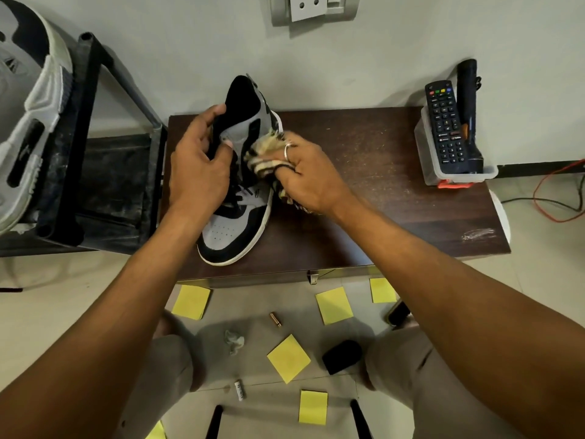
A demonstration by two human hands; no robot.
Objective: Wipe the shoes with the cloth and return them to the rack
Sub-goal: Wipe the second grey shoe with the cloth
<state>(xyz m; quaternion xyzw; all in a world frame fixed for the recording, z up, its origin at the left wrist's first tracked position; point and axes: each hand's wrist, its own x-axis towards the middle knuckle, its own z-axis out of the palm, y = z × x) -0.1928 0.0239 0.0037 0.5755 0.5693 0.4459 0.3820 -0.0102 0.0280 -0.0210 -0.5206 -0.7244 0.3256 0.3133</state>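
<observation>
- Shoe (234,223): grey-and-black sneaker with a white sole. It stands on the desk (380,191) near the left edge, toe toward the front edge and heel toward the back edge.
- Cloth (262,150): striped and bunched, pressed against the shoe's right side beside the laces.
- Right hand (307,175): fingers curled round the cloth, holding it to the shoe. A ring shows on one finger.
- Left hand (199,163): grips the shoe at the collar and tongue and steadies it.
- Second shoe (28,122): same colours, lying on the rack (82,122) at far left with its sole toward the camera, well apart from the first. Whether it has been wiped cannot be told.
- Rack: black frame, just beside the desk's left edge.
- Progress, as judged: wiping of the desk shoe is under way on its right side. Left to do are the rest of that shoe, its return to the rack, and possibly the second shoe.
- Desk: dark wood. A clear tub (456,179) at the back right corner holds a remote (444,128) and a torch (470,115).
- Floor, before the desk's front edge: scattered yellow notes (288,358).
</observation>
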